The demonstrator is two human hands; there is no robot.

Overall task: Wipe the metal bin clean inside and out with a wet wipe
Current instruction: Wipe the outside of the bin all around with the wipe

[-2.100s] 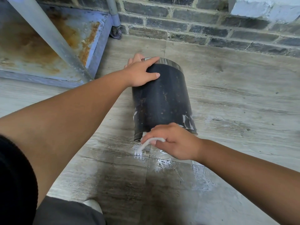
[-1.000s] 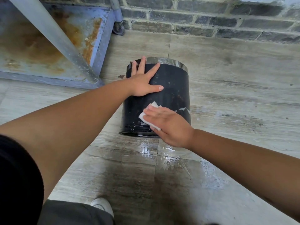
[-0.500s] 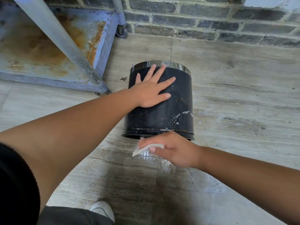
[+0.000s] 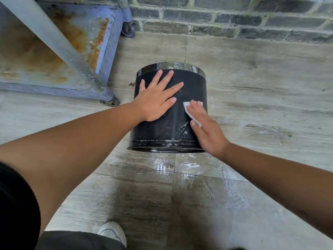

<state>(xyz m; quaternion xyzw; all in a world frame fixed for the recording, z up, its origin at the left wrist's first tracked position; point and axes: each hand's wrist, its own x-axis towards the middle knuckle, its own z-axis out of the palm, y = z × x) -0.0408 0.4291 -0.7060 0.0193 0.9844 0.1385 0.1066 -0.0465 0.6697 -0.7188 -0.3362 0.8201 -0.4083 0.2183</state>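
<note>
A black metal bin (image 4: 191, 87) with a shiny rim band lies on its side on the tiled floor, its rim end away from me. My left hand (image 4: 156, 100) rests flat on its upper side, fingers spread, holding nothing. My right hand (image 4: 205, 127) presses a white wet wipe (image 4: 189, 110) flat against the bin's right side. Wet streaks mark the bin wall just left of that hand. The bin's inside is hidden.
A rusty blue metal platform (image 4: 54, 51) on a caster (image 4: 110, 101) stands at the left, with a grey slanting post (image 4: 59, 46). A brick wall (image 4: 234, 18) runs behind. A wet patch (image 4: 189, 168) lies on the floor before the bin. My shoe (image 4: 112, 231) is below.
My right hand has gone from the bin's near bottom edge up onto its right side with the wipe. My left hand stays spread on top.
</note>
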